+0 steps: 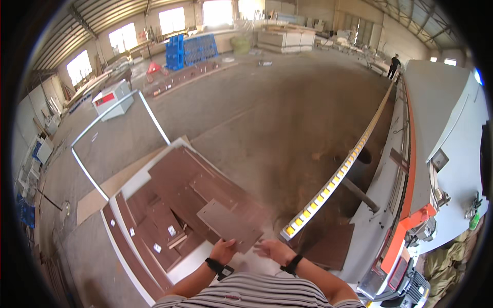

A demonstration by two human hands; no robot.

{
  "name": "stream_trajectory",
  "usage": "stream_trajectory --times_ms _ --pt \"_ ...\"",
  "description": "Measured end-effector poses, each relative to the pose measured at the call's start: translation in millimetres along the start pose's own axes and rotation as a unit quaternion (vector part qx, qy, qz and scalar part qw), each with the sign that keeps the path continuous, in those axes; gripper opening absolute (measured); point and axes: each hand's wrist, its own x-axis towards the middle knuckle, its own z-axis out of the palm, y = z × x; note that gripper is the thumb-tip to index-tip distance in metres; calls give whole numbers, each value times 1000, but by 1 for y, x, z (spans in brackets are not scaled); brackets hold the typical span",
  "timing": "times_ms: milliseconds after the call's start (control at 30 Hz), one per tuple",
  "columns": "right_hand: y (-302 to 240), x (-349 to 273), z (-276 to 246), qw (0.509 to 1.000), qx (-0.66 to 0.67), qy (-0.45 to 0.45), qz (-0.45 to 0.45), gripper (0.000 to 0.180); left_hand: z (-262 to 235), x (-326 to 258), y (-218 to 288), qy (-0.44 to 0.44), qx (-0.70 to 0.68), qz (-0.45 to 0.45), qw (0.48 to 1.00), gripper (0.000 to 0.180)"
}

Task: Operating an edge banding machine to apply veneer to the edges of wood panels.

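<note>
A flat brown board (226, 219) with small holes is in front of me, tilted over the stack. My left hand (224, 251) grips its near edge, with the thumb on top. By the board's near right corner is my right hand (276, 251), its fingers apart and no board held in them. Under and beyond the board lie more brown panels (174, 177), piled unevenly on a trolley; several bear small white labels.
A pale metal trolley handle (105, 114) rises at the far left of the stack. To my right runs a rail of yellow rollers (328, 190) beside a long grey machine with an orange edge (403, 226). Another brown panel (328, 249) leans below the rail. A person (394, 65) stands far off.
</note>
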Motion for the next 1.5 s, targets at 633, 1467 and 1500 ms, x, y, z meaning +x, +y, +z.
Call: stream_trajectory --times_ms 633,1467,1500 --pt "-5 -132 -14 953 -42 293 -63 25 -177 151 82 307 134 -61 940 40" --pt "-55 -278 2 904 -213 297 -224 26 527 13 420 -53 813 527 244 50" --pt "-53 -284 0 898 -192 323 -227 26 554 -20 380 -63 691 662 284 50"
